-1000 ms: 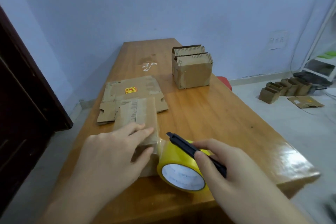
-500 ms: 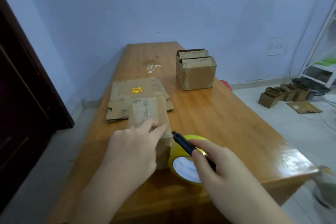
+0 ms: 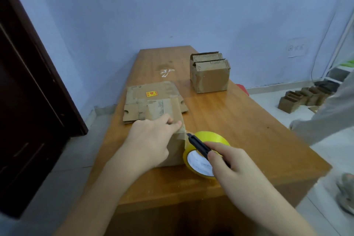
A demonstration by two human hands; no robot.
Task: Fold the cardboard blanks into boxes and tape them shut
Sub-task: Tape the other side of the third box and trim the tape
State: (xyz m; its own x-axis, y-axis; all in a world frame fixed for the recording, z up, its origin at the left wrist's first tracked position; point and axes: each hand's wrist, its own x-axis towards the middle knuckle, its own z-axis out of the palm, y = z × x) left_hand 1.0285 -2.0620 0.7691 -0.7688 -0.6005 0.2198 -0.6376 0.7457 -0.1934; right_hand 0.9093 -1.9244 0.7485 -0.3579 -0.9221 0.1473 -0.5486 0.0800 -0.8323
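A folded cardboard box [image 3: 173, 113] stands near the table's front edge. My left hand [image 3: 151, 140] lies flat on its top with fingers stretched out, pressing it down. Against the box's right side leans a yellow tape roll [image 3: 204, 154]. My right hand [image 3: 232, 166] grips a black utility knife [image 3: 199, 145], whose tip sits at the box's upper right corner where the tape leaves the roll. Behind the box lies a stack of flat cardboard blanks [image 3: 151, 96] with a red and yellow sticker.
Finished boxes [image 3: 209, 74] stand at the back right of the wooden table [image 3: 239, 120]. More boxes [image 3: 302, 98] sit on the floor at right. A person's grey sleeve [image 3: 325, 117] reaches in from the right. A dark door [image 3: 28, 82] is at left.
The view has tilted up and shifted. My right hand has brought the knife tip in to the box's right corner. My left hand has stayed pressed on the box.
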